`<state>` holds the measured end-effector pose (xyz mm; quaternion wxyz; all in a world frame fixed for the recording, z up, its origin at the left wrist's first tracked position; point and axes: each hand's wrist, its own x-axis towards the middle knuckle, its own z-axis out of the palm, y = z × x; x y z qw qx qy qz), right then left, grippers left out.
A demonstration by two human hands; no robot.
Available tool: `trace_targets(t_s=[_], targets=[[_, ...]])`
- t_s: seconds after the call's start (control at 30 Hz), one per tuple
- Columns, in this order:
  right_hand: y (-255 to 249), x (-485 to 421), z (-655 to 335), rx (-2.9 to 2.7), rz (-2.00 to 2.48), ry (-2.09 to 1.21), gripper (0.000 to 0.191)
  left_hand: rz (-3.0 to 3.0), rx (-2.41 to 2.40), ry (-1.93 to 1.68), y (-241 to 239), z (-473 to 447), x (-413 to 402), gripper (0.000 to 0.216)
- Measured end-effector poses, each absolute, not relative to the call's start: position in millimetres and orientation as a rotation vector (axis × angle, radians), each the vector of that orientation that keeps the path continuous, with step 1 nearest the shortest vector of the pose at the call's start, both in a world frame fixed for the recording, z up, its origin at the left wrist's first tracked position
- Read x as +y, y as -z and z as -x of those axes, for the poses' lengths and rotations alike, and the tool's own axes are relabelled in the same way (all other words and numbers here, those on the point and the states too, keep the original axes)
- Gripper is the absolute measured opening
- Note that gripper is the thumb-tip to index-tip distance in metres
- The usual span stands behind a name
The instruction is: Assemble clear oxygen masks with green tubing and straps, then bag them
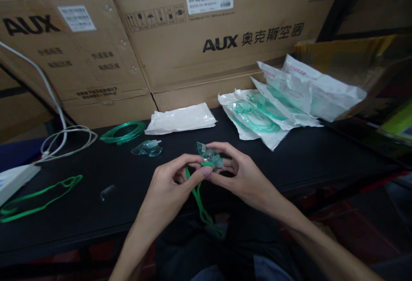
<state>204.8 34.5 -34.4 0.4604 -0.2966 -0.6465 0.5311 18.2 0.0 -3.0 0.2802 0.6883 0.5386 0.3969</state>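
Between my two hands, above the black table, is a clear green-tinted oxygen mask (210, 155). My right hand (236, 167) grips the mask from the right side, fingers behind it and thumb beneath. My left hand (180, 176) pinches a green elastic strap (200, 203) against the mask's near side, and the strap's loose length hangs below toward my lap. Whether the strap is threaded through the mask cannot be made out. A second clear mask (147, 148) lies on the table beyond my left hand, beside a coil of green tubing (123, 132).
Another green strap (41, 197) and a small clear plastic piece (107, 192) lie at left, near a white cable (66, 137). White folded packaging (182, 118) sits at the back. Several bagged mask sets (257, 120) are piled right. Large cardboard boxes (180, 58) stand behind the table (80, 216).
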Motion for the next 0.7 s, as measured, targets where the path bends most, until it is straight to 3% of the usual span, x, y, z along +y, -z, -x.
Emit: trace_targets(t_s=[0.13,0.37,0.7], targets=[[35,32,-206,-1.645,0.752,-1.193,0.063,-1.931,1.402,-1.097,5,-17,3,0.023],[31,31,-204,-1.593,0.820,-1.131,0.049,-1.981,1.401,-1.017,5,-22,2,0.020],[24,43,-208,-1.170,0.883,-1.214,0.064,-2.057,1.624,-0.947,6,-7,9,0.016]])
